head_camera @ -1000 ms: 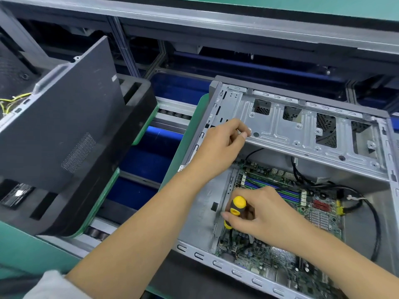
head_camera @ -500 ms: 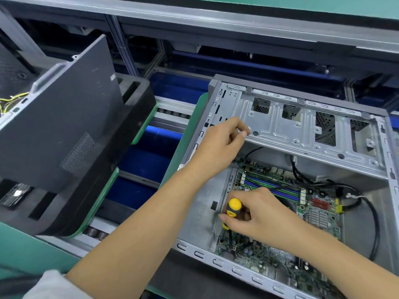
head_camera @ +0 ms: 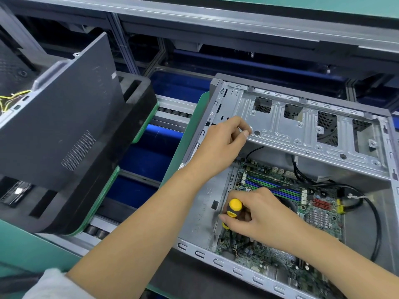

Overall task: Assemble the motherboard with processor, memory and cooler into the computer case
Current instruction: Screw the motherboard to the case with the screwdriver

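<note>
An open grey computer case (head_camera: pixel 280 130) lies on its side at the right. A green motherboard (head_camera: pixel 319 214) with blue and green memory slots sits on its floor. My right hand (head_camera: pixel 259 214) grips a yellow-and-black screwdriver (head_camera: pixel 234 207), held upright over the board's left edge; its tip is hidden. My left hand (head_camera: pixel 222 143) has its fingers curled on the edge of the case's metal drive bracket, at the bracket's left end. Black cables (head_camera: pixel 375 223) loop inside the case at the right.
A dark side panel (head_camera: pixel 62 130) leans in a black carrier (head_camera: pixel 138 98) on a green pallet at the left. Between the two pallets runs a roller conveyor (head_camera: pixel 172 111) with blue below. A grey frame rail (head_camera: pixel 216 22) crosses the back.
My right hand with the screwdriver has shifted slightly up and left over the board. My left hand stays on the bracket edge.
</note>
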Tool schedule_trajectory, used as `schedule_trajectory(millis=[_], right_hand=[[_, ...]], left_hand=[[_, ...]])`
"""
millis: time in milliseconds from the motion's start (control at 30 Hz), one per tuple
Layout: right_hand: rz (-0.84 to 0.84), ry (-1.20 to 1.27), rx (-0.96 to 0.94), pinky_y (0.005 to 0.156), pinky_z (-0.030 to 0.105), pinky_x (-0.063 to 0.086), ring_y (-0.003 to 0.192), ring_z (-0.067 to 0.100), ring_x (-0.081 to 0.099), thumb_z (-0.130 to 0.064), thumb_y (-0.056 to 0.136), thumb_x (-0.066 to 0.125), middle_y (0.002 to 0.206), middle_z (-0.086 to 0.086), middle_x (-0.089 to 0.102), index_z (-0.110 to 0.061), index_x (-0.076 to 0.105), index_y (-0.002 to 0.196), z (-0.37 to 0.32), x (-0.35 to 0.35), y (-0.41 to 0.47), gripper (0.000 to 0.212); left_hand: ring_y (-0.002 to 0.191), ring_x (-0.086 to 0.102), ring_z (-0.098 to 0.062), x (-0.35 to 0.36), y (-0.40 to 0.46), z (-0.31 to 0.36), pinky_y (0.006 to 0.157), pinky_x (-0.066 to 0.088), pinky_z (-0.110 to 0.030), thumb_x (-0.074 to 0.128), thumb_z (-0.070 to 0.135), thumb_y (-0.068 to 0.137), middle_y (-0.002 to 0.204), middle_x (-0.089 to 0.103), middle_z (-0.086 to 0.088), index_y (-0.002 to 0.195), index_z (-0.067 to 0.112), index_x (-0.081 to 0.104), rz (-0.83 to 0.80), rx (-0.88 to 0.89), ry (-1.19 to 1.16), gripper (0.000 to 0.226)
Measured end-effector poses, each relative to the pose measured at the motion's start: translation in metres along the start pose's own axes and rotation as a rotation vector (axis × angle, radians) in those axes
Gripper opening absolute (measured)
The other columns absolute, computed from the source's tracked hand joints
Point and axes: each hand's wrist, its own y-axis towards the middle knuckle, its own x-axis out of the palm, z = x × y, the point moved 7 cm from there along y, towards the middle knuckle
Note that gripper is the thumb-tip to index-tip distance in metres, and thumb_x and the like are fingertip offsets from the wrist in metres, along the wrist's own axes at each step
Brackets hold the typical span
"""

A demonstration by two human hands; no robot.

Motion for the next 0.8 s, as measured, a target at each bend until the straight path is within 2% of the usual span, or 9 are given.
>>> schedule_trajectory(millis=[400, 633, 800], right_hand=[[-0.019, 0.002, 0.007, 0.049, 0.015, 0.035, 0.051, 0.006, 0.047, -0.038, 0.085, 0.064, 0.047, -0.011, 0.044, -0.015, 0.054, 0.070, 0.0004, 0.0013, -0.0015, 0.029], [-0.013, 0.014, 0.010, 0.047, 0.015, 0.034, 0.050, 0.006, 0.047, -0.039, 0.085, 0.064, 0.045, -0.010, 0.042, -0.016, 0.054, 0.069, 0.0023, 0.0019, -0.0011, 0.030], [-0.010, 0.019, 0.008, 0.048, 0.016, 0.035, 0.049, 0.007, 0.046, -0.040, 0.084, 0.063, 0.046, -0.009, 0.043, -0.016, 0.053, 0.069, 0.0032, 0.0026, -0.0009, 0.031]], left_hand=[[0.062, 0.049, -0.012, -0.0004, -0.0002, 0.0002, 0.059, 0.042, -0.020, 0.048, 0.012, 0.097, 0.077, 0.060, -0.018, 0.102, 0.012, 0.062, 0.002, 0.006, 0.016, 0.014], [0.067, 0.053, -0.020, -0.0006, -0.0018, 0.0026, 0.062, 0.044, -0.026, 0.048, 0.011, 0.097, 0.076, 0.058, -0.017, 0.102, 0.010, 0.061, 0.001, 0.009, -0.006, 0.015], [0.066, 0.052, -0.017, -0.0006, -0.0018, 0.0030, 0.062, 0.046, -0.027, 0.048, 0.011, 0.098, 0.073, 0.055, -0.010, 0.103, 0.010, 0.061, -0.004, 0.008, -0.006, 0.015]])
